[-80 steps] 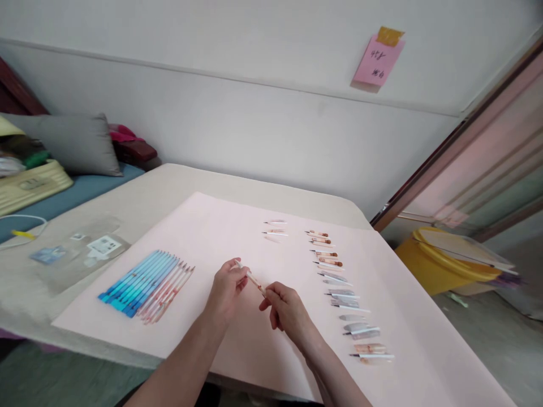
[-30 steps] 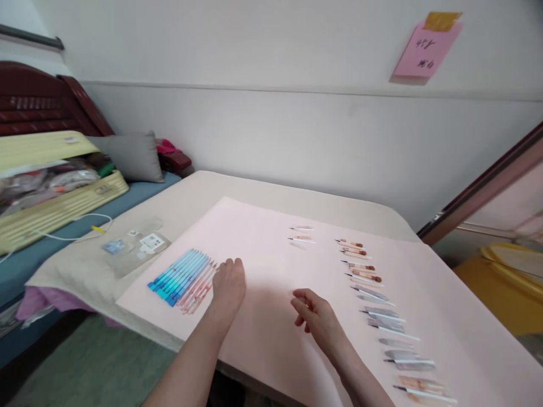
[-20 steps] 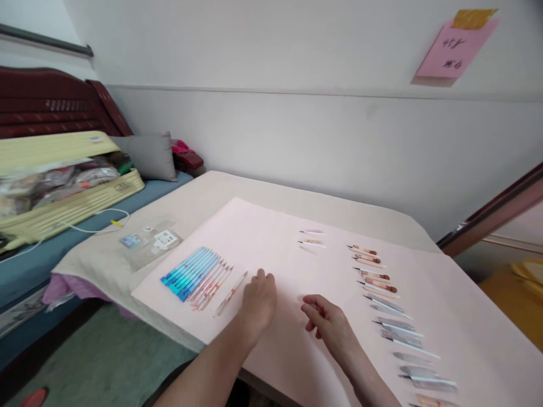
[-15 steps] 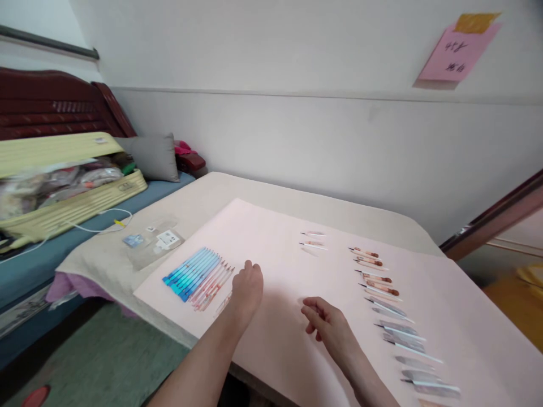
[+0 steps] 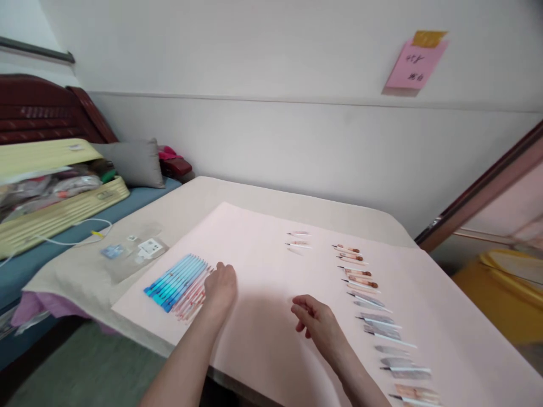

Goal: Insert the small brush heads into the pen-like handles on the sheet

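Observation:
My left hand (image 5: 221, 284) is closed, its curled fingers beside a row of pens with pink and red print (image 5: 189, 303). Its fingertips are hidden, so I cannot make out what is in them. Touching that row on the left is a row of slim blue pens (image 5: 173, 282) lying side by side. My right hand (image 5: 313, 316) hovers over the pale sheet (image 5: 254, 339), fingers loosely bent and apart, holding nothing visible. To its right, thin white pen refills with dark tips (image 5: 373, 302) lie beside grey and orange-brown pen barrels (image 5: 365, 283) in a long column.
Several more slim pen parts (image 5: 299, 244) lie towards the back of the sheet. Clear plastic bags with small cards (image 5: 144, 249) are at the left on the cream table cover (image 5: 186, 198). A bed with a grey pillow (image 5: 131, 162) stands left, and a wall closes off the back.
The view has turned slightly right. My left hand has shifted left against the printed pens and now covers some of their ends. My right hand keeps nearly the same pose.

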Motion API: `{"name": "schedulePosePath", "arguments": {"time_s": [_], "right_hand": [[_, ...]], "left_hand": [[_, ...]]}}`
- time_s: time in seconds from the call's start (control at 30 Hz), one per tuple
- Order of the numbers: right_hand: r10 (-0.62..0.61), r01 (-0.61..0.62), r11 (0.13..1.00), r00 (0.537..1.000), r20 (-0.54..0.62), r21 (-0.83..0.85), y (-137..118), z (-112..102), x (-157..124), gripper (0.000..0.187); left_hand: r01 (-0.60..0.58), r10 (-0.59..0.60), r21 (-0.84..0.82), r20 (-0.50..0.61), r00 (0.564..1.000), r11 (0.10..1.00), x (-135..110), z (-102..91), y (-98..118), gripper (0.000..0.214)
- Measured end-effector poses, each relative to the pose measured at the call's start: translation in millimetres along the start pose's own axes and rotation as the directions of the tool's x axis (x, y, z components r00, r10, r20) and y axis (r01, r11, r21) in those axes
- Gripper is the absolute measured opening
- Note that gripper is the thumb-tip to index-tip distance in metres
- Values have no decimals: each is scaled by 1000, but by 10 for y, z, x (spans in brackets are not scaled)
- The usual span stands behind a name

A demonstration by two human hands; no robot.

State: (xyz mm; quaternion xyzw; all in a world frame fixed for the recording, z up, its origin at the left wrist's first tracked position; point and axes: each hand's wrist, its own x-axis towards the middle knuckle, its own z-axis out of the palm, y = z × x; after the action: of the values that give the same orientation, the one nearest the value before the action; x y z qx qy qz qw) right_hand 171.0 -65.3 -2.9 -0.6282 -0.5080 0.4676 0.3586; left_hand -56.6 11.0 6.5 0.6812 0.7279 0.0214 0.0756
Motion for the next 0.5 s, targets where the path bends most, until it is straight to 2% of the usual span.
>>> {"name": "schedulePosePath", "arguments": {"time_s": [0.07,0.13,0.2,0.23,0.3,0.37,0.4,0.5], "right_hand": [[0,0,1000,1000,-14,0,-13,-15,-2,23],[-16,15,1000,999,-40,-13,-23,-23,3,21],[-51,48,998,996,-73,-48,-22,-20,16,18],[-75,69,995,994,-84,-72,-16,-14,25,17],[-132,121,985,987,-90,-121,12,4,45,17],[-183,165,972,979,-95,-169,60,21,64,19],[-197,173,965,974,-109,-198,90,23,74,19],[-214,146,940,956,-199,-310,183,-5,127,20]], "left_hand": [[-5,5,-27,-31,1000,1000,-9,11,65,31],[-39,34,-127,-40,999,991,-41,76,217,30],[-81,92,-336,15,996,938,-121,178,443,22],[-98,146,-477,63,987,874,-181,234,568,15],[-63,221,-749,114,969,660,-333,339,802,10],[72,347,-920,216,913,384,-491,418,973,7],[190,357,-946,278,892,262,-557,446,1028,8],[503,279,-864,481,831,-8,-651,488,1088,12]]}}
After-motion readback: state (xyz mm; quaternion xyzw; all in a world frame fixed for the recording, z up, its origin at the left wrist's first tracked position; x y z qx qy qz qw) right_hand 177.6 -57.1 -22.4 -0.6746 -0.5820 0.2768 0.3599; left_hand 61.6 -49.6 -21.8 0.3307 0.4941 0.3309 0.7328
